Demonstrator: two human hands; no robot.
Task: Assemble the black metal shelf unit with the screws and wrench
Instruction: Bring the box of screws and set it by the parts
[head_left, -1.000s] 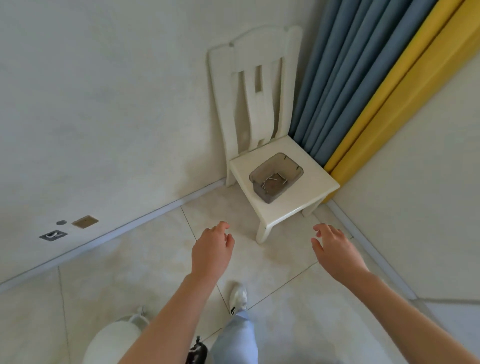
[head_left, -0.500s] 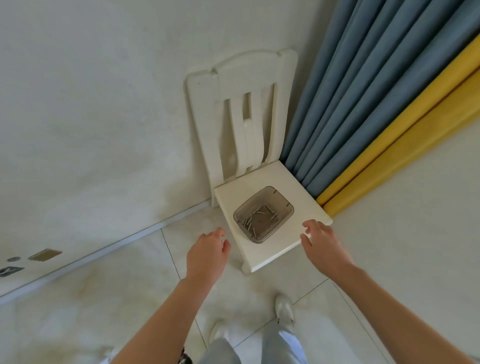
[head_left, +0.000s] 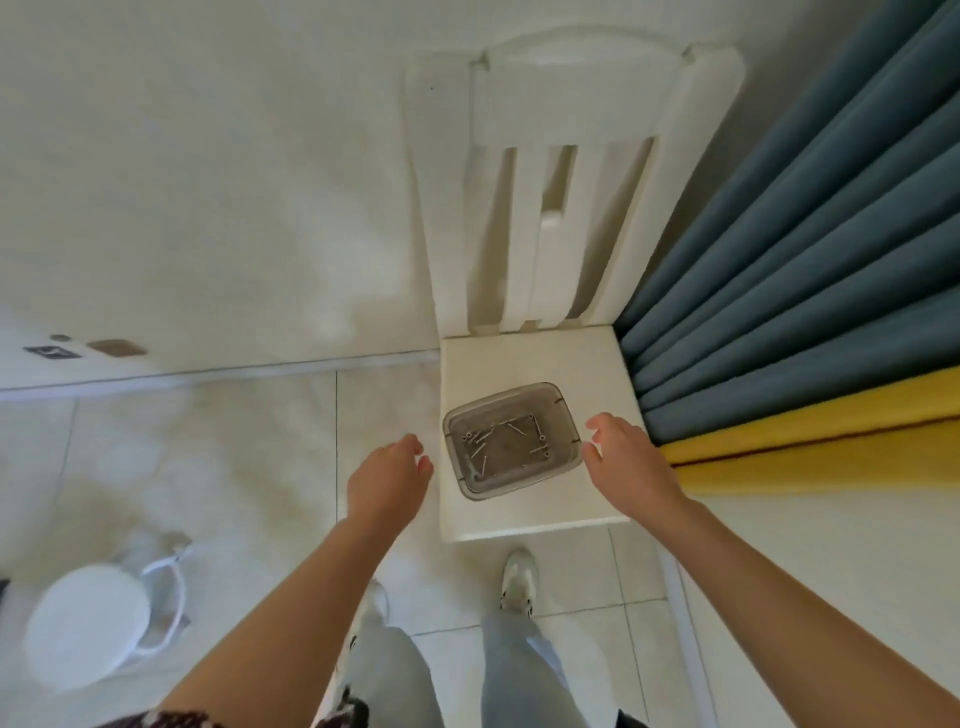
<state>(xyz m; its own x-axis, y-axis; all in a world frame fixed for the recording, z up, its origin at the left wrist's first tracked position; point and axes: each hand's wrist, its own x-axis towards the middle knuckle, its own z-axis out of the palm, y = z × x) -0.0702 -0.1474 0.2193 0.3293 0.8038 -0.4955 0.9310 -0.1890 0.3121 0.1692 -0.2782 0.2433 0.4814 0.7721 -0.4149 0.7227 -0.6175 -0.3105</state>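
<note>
A: Where are the screws (head_left: 480, 449)?
B: In the tub (head_left: 501, 401) on the chair (head_left: 519, 358), between both hands.
A: Gripping anything?
B: No. Left hand (head_left: 387, 480) and right hand (head_left: 631, 467) are loosely spread and empty. The tub is just beside the right fingertips (head_left: 592, 451).

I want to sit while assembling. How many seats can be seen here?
2. A white chair stands against the wall beside the curtain, holding a tray of screws; a round white stool is on the floor at the lower left.
</note>
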